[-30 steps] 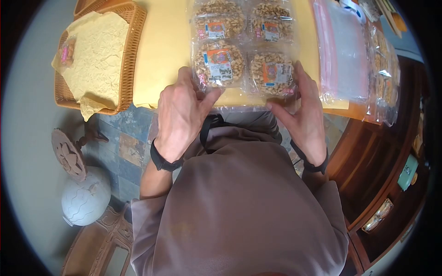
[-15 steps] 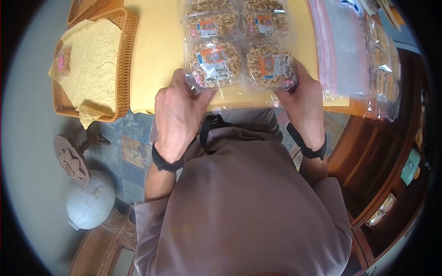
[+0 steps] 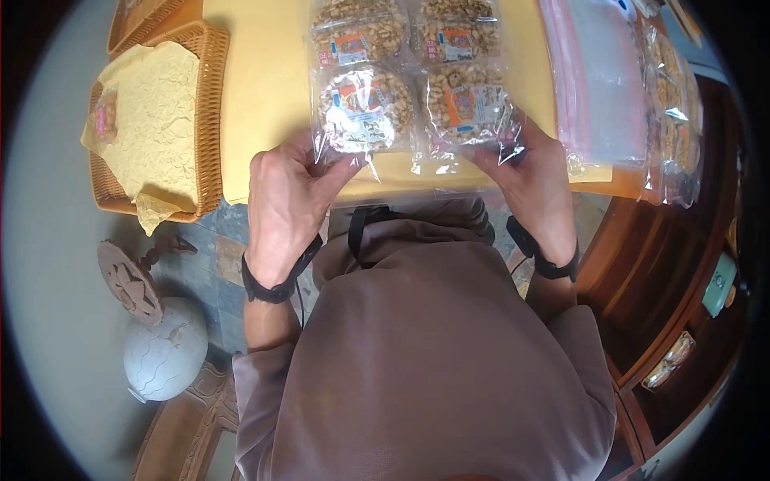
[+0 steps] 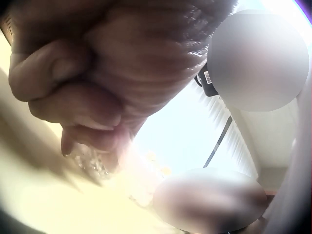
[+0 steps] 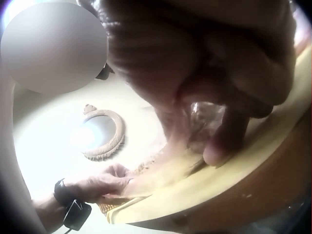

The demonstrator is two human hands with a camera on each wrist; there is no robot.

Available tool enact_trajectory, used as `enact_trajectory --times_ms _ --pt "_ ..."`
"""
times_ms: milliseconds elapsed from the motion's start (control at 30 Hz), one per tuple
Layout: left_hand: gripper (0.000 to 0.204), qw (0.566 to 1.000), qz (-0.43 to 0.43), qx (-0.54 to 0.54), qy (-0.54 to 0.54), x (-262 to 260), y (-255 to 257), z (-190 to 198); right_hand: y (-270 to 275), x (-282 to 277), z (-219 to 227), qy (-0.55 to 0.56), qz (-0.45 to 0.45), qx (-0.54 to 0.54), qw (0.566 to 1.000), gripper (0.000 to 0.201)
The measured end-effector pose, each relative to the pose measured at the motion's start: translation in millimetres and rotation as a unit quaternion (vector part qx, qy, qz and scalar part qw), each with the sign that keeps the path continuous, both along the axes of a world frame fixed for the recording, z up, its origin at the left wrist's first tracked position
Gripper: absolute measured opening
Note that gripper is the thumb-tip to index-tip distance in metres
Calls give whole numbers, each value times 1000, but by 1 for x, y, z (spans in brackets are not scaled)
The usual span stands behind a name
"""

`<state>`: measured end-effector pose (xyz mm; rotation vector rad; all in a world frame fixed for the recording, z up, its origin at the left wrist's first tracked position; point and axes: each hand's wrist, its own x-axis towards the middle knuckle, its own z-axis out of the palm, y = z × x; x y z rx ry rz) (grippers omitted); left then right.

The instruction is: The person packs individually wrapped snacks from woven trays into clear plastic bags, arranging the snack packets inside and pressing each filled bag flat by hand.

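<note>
A clear plastic pack of round nut cakes [image 3: 367, 112], in two columns with orange and white labels, reaches over the yellow table covering in the head view. My left hand [image 3: 282, 196] pinches its near left corner between thumb and fingers. At the near right corner my right hand [image 3: 539, 184] grips the film the same way. Curled fingers of the left hand [image 4: 83, 87] show close up in the left wrist view, with shiny film at their tips. In the right wrist view, the right hand [image 5: 219, 73] has crinkled clear film between thumb and fingers.
A wicker basket [image 3: 210, 120] lined with crumpled yellow paper stands left, holding one small wrapped item [image 3: 104, 112]. Flat clear bags [image 3: 601, 96] and another pack of cakes [image 3: 678, 120] lie right. Wooden shelves [image 3: 634, 280] stand lower right; a pale vase [image 3: 166, 349] lower left.
Both hands have drawn their thumbs in and now pinch the pack's near corners. The pack has shifted slightly left, tilted, and its film now glares brightly.
</note>
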<state>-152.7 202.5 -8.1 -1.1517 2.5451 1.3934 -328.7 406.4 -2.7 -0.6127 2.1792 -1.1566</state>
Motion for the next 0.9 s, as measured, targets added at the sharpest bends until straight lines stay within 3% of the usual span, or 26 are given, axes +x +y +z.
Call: enact_trajectory --times_ms 67,200,267,400,467,567,767,900 --pt "27 999 14 -36 15 -2 5 -1 -2 1 0 91 20 114 989 61" --pt "40 994 22 -99 33 0 8 -5 2 3 -8 112 22 91 989 73" --pt "45 993 -9 -120 6 -1 8 3 5 5 -15 94 -24 -24 995 91" --pt "43 984 -46 -170 -24 -3 10 9 5 7 2 141 -6 4 990 101" --pt "42 976 -55 -209 14 -2 10 4 6 7 2 145 31 27 989 105" --pt "41 981 -43 -190 -16 -4 12 9 7 8 -7 201 39 -31 978 102" --pt "39 994 -25 -102 -35 -7 11 20 6 8 -9 260 72 -20 963 79" --pt "38 998 6 -62 9 -3 8 7 6 11 -14 267 72 -9 961 77"
